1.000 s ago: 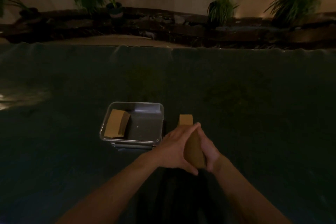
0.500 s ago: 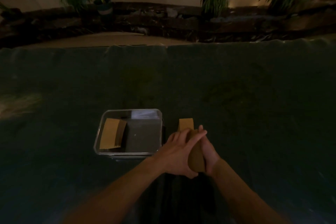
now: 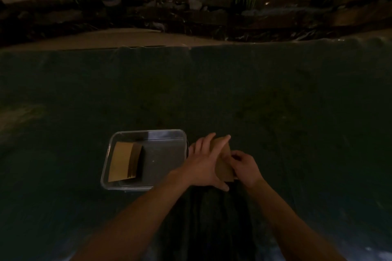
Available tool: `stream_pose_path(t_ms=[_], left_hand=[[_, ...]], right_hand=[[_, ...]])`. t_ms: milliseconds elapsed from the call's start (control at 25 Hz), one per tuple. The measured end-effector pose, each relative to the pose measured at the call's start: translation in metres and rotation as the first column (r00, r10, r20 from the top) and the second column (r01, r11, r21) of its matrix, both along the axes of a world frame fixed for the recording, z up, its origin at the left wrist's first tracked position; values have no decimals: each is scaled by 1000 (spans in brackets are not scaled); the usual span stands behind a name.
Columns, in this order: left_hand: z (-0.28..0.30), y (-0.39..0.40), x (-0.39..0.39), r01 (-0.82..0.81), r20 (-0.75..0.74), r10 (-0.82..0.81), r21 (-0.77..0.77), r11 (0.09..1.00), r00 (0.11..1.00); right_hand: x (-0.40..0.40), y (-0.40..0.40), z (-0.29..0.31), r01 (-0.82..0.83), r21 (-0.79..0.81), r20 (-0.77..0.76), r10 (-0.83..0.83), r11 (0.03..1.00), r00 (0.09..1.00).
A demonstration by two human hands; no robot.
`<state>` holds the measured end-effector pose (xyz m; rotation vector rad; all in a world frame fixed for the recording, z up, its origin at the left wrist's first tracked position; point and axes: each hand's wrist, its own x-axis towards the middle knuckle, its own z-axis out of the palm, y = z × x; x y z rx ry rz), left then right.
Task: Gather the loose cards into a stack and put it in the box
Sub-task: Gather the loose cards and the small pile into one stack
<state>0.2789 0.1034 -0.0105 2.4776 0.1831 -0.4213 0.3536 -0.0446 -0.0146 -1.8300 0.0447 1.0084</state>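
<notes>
One tan card stack (image 3: 124, 162) leaning inside clear box (image 3: 148, 132), left end.

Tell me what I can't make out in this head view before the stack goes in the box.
- Stack of cards, head view: both the left hand and right hand cover its edges; card count and grip unclear.
- Cards in the box: dim light hides any print.
- Box: near wall blurred, depth unclear.
- Any loose cards behind the hands: hidden.
</notes>
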Motion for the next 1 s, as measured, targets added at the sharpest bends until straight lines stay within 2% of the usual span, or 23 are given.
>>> stream_pose_path(t_ms=[40, 80, 160, 240, 320, 400, 520, 680, 840, 1000], left_hand=[[-2, -1, 0, -129, -34, 126, -108, 986, 991], [-3, -2, 2, -290, -78, 280, -223, 931, 957], [-8, -4, 8, -574, -196, 542, -371, 730, 817], [-10, -3, 17, -709, -333, 627, -375, 597, 704], [-12, -3, 23, -757, -417, 631, -360, 546, 654], [-16, -2, 28, -774, -442, 636, -334, 538, 632], [-24, -7, 32, -758, -399, 651, -233, 609, 646], [-33, -11, 34, -744, -320, 679, -155, 650, 660], [-38, -12, 32, -719, -198, 694, -105, 687, 693], [-42, -11, 29, -743, -181, 724, -69, 666, 666]], right_hand=[[3, -1, -2, 32, -11, 20, -32, 999, 999], [6, -1, -6, 54, -14, 37, -53, 998, 998], [10, -1, -12, 57, -7, 38, -56, 998, 998], [12, 4, -17, 49, -12, 19, -48, 999, 999], [13, 9, -24, 38, -63, 38, -35, 997, 999], [14, 13, -31, 7, -172, 80, 6, 985, 997], [9, 15, -40, -68, -302, 147, 117, 951, 982], [2, 23, -47, -30, -409, 336, 182, 912, 924], [-2, 26, -50, -23, -477, 301, 188, 879, 935], [-2, 28, -53, -9, -465, 275, 154, 885, 949]])
